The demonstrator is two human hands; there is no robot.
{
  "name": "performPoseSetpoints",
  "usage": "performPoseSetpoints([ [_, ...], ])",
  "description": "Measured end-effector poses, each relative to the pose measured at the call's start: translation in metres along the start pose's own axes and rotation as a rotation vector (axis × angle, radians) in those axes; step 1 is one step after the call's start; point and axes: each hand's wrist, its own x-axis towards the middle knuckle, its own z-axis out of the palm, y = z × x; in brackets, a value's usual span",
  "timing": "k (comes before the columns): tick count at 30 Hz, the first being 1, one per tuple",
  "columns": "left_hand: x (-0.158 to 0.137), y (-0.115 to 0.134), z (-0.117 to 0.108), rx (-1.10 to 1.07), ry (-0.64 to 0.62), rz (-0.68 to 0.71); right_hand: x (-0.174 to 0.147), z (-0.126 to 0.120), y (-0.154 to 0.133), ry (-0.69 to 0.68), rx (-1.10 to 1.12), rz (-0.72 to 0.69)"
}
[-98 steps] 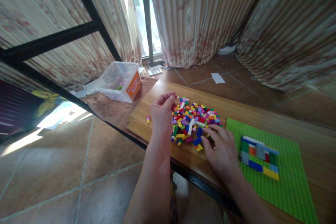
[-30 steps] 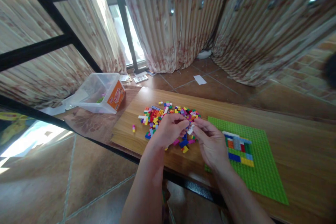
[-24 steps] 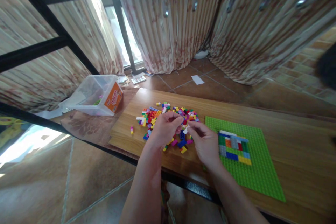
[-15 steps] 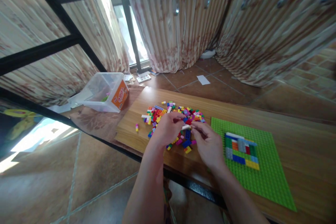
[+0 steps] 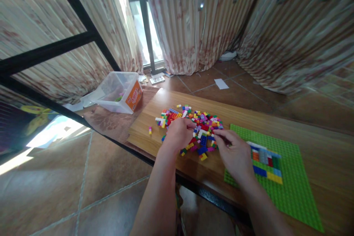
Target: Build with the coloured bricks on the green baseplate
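Observation:
A loose pile of small toy building bricks (image 5: 204, 127) in many colours lies on the wooden table. My left hand (image 5: 180, 132) rests over the pile's near left part, with thumb and forefinger apart and nothing visible between them. At the pile's right edge is my right hand (image 5: 235, 151), thumb and forefinger brought together; whatever they may pinch is too small to make out. A white brick (image 5: 203, 132) lies between the hands, near a dark blue brick (image 5: 204, 140). To the right, a flat multicoloured brick build (image 5: 267, 162) sits on a green baseplate (image 5: 298, 180), partly covered by my right hand.
A clear plastic box (image 5: 116, 92) with an orange label stands beyond the table's left end. One small pink and yellow brick piece (image 5: 150, 130) lies apart on the wooden table (image 5: 141, 127). A black metal frame (image 5: 83, 38) crosses the upper left.
The view has shifted, so the scene sits further right. My right hand has drawn away from the white brick, which now shows between the hands. My left hand stays over the pile.

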Motion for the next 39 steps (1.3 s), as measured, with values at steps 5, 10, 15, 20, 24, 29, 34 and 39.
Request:
performPoseSetpoints([
  [5,-0.001,-0.002,0.001,0.076,0.000,0.052,-0.001,-0.003,0.003,-0.030,-0.078,-0.016],
  [10,-0.002,0.002,-0.003,0.083,0.060,-0.003,-0.002,-0.007,0.006,-0.039,-0.135,-0.030],
  [15,0.000,0.004,-0.006,0.030,0.164,0.014,-0.003,-0.008,0.009,-0.065,-0.162,-0.043],
  [20,0.004,0.002,-0.010,-0.166,0.324,0.061,-0.004,-0.009,0.009,-0.064,-0.165,-0.037],
  [24,0.005,0.000,-0.014,-0.343,0.424,0.058,-0.006,-0.014,0.010,-0.136,-0.164,-0.086],
  [29,0.005,-0.001,-0.016,-0.392,0.431,0.058,-0.010,-0.020,0.017,-0.255,-0.231,-0.270],
  [34,0.004,-0.001,-0.015,-0.395,0.445,0.051,-0.013,-0.021,0.024,-0.296,-0.314,-0.345],
  [39,0.004,-0.002,-0.014,-0.412,0.427,0.067,-0.012,-0.015,0.023,-0.295,-0.355,-0.348],
])
